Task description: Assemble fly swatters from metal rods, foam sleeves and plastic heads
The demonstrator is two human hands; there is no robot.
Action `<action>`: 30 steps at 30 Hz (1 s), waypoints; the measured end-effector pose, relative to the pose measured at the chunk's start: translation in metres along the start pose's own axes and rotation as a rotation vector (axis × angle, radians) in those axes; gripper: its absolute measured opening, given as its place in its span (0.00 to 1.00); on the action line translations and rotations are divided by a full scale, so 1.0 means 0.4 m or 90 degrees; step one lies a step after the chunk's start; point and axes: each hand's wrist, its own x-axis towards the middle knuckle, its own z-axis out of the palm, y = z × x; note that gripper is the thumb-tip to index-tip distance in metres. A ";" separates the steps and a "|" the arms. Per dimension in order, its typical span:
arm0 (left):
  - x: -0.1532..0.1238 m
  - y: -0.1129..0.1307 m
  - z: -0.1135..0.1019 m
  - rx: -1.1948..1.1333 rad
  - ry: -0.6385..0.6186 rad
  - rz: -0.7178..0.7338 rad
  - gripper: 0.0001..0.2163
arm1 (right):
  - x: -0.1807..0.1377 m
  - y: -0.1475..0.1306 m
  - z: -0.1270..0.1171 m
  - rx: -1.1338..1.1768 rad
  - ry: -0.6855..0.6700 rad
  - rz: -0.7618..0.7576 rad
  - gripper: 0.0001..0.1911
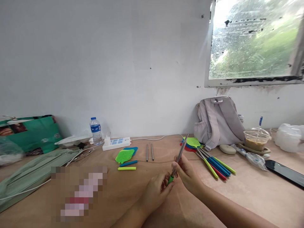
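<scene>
Between the two hands, a metal rod (183, 146) with a green handle (170, 180) slants, its long axis rising from the handle to a bare tip up, right and away. Beneath the hands spreads a brown table (114, 193); beyond them stands a pale wall (118, 66). The left hand (155, 186) grasps the handle; the right hand (186, 172) grips the rod above it.

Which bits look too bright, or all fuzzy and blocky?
Head view: the window glares nearly white near its top, with fuzzy greenery behind it; head view: square blocks cover a patch at lower left, hiding what's there; head view: the held metal tube looks fairly sharp.
</scene>
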 end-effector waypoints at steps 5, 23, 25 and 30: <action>0.001 -0.004 0.004 0.005 0.007 -0.002 0.09 | 0.001 -0.005 -0.001 -0.010 -0.012 -0.020 0.11; 0.034 -0.146 -0.136 0.094 0.257 0.028 0.06 | -0.023 0.015 0.032 0.044 -0.147 0.112 0.15; 0.047 -0.206 -0.182 0.190 0.339 -0.029 0.06 | -0.025 0.013 0.035 0.115 -0.151 0.147 0.15; 0.046 -0.331 -0.261 0.401 0.389 -0.235 0.10 | -0.027 0.007 0.029 0.108 -0.102 0.161 0.19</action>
